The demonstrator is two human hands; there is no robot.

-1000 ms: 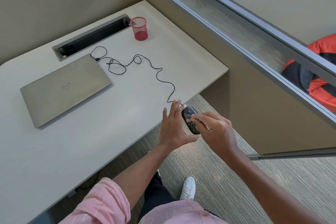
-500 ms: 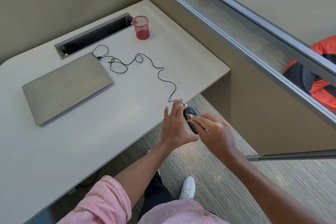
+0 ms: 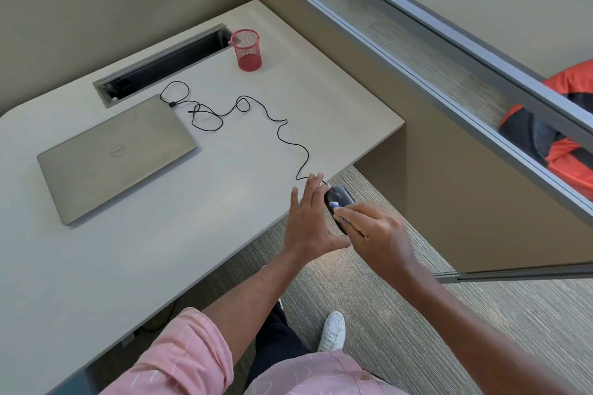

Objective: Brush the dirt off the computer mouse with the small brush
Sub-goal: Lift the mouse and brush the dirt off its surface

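Note:
A black wired computer mouse (image 3: 337, 198) is held just past the desk's front edge, over the carpet. My left hand (image 3: 307, 221) cups it from the left, fingers stretched flat and thumb under its near end. My right hand (image 3: 375, 232) pinches a small blue brush (image 3: 337, 204) whose pale tip rests on the mouse's top. Most of the brush is hidden in my fingers. The mouse's black cable (image 3: 282, 131) snakes back across the desk (image 3: 224, 183).
A closed grey laptop (image 3: 115, 155) lies on the left of the desk. A red mesh cup (image 3: 246, 50) stands at the back beside a cable slot (image 3: 160, 64). A glass partition (image 3: 449, 51) runs along the right. My white shoe (image 3: 333, 330) is on the carpet below.
The brush tip has slid forward along the mouse's top, and my right hand has closed in over the mouse's near end. My left hand keeps its hold.

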